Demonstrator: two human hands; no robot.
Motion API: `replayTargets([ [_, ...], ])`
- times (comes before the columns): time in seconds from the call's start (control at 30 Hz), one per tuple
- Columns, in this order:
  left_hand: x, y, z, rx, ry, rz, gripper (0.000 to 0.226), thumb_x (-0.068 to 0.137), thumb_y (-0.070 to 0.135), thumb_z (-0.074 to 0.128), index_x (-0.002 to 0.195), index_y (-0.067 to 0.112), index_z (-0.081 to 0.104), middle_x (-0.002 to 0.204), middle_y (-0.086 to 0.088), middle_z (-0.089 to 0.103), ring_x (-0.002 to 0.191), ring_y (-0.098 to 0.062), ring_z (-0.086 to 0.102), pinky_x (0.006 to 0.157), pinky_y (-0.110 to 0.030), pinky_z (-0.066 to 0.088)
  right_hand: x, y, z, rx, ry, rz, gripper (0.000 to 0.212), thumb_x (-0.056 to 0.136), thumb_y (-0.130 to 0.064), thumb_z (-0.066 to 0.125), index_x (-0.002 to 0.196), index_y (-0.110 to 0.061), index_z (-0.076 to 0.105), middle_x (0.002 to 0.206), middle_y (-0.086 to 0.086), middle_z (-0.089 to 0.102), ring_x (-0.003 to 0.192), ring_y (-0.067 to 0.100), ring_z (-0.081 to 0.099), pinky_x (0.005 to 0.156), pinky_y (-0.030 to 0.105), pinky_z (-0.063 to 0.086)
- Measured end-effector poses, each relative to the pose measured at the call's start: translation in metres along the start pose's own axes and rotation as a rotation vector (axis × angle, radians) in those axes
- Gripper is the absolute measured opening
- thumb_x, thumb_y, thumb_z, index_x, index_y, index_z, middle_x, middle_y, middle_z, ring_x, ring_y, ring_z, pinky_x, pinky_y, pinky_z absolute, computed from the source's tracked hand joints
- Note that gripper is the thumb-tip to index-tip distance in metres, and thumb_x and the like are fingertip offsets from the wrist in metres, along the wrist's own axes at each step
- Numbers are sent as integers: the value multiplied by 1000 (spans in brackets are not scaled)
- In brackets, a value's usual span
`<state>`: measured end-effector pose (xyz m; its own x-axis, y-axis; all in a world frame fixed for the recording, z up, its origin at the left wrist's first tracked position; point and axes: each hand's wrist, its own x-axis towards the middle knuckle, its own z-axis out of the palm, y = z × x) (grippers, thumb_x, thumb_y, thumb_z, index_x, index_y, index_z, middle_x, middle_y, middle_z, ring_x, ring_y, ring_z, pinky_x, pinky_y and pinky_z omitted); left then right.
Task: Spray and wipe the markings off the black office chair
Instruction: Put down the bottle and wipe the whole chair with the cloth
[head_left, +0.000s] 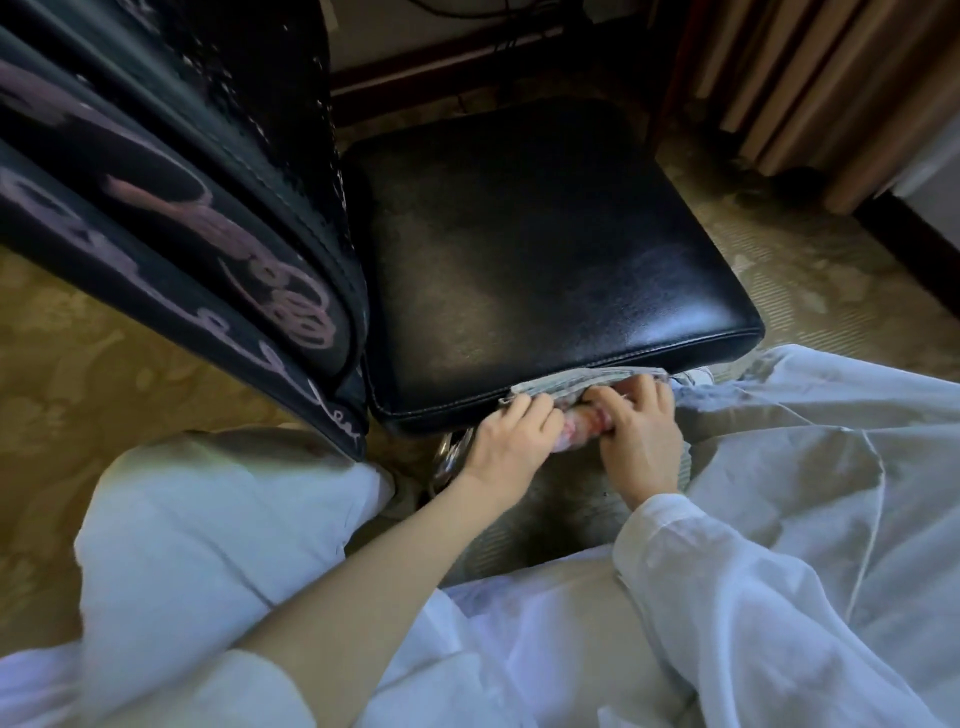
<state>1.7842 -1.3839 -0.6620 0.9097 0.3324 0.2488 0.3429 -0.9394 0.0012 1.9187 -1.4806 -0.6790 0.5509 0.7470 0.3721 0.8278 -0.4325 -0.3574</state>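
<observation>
Lower centre, just beneath the seat (545, 249) edge, left hand (506, 441) and right hand (641, 441) both clutch the stained cloth (576, 389). Probably best to fold a clean face outward before tackling the pink markings (291, 306) on the chair backrest (234, 171), upper left.

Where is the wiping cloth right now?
In the head view, lower centre: the cloth is bunched between the left hand and right hand, against the near edge of the black seat.

Left hand (511, 436) and right hand (641, 441) grip a bunched cloth (581, 430) side by side, fingers curled over it, forearms converging from behind the grip.
</observation>
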Motion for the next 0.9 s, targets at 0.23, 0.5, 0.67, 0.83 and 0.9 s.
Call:
replayTargets([
  [0.23,-27,-11,-3,-150,-38,-127,26,68,11,69,93,13,62,88,-4,56,82,-22,59,50,-29,50,-5,-22,9,-29,-6,-154,34,78,-16,42,99,-13,69,98,13,58,95,31,45,61,37,49],
  [0.5,-114,-78,-16,15,-319,-359,54,30,5,89,77,13,62,82,-8,58,74,-26,63,37,-27,45,-47,-127,57,-4,-316,-188,37,62,-15,81,96,-21,68,98,7,58,90,27,57,47,28,45],
  [0.67,-103,-72,-17,13,-274,-353,46,41,5,88,78,12,62,84,-8,55,75,-27,61,40,-29,47,-38,-109,46,-5,-317,-183,36,66,-15,75,100,-24,68,99,5,57,89,26,54,48,24,32],
  [0.83,-54,-26,-3,-60,-161,-222,44,47,7,87,85,12,64,85,-5,56,75,-22,59,43,-27,50,-19,-47,19,-18,-232,-69,32,71,-10,74,100,-22,69,101,9,59,94,32,54,49,30,50],
  [0.9,-28,-7,2,-120,-141,-215,40,54,6,85,88,11,64,89,-5,57,79,-23,59,47,-30,53,-9,-28,5,-16,-191,25,31,74,-6,75,101,-21,70,106,10,60,101,35,53,61,39,57],
])
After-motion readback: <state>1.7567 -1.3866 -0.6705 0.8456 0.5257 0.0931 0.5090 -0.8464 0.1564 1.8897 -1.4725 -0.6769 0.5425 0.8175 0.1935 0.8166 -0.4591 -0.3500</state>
